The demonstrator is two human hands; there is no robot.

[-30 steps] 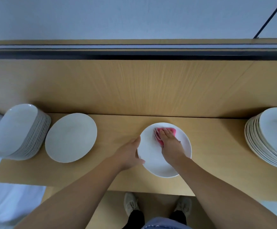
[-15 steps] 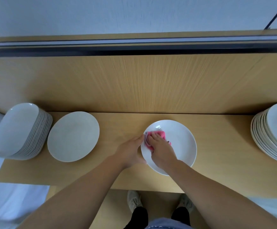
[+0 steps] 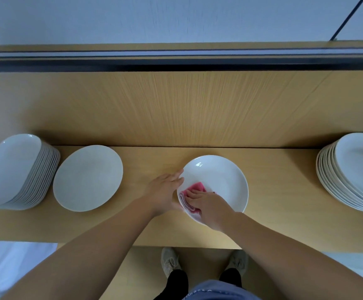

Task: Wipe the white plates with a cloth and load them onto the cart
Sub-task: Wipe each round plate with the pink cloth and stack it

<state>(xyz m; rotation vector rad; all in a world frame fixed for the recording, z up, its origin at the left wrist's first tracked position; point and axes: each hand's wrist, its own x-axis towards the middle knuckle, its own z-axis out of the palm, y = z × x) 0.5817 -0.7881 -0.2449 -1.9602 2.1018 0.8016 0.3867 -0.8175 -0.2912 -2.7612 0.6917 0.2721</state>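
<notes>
A white plate [image 3: 221, 180] lies on the wooden counter [image 3: 273, 217] in front of me. My right hand [image 3: 208, 207] presses a folded pink cloth [image 3: 192, 195] flat onto the plate's near-left part, fingers pointing left. My left hand [image 3: 164, 191] rests against the plate's left rim with straight fingers, steadying it. A single white plate [image 3: 87, 177] lies to the left. Further left stands a tall stack of white plates [image 3: 14, 172]. Another stack of white plates [image 3: 353, 169] sits at the right edge.
A tall wooden back panel [image 3: 176, 109] rises behind the counter, topped by a dark rail. My shoes [image 3: 169, 260] show on the floor below the counter's front edge. No cart is in view.
My right hand has slid the pink cloth from the plate's far part toward its near-left part. My left hand stays at the left rim. The camera view has shifted slightly.
</notes>
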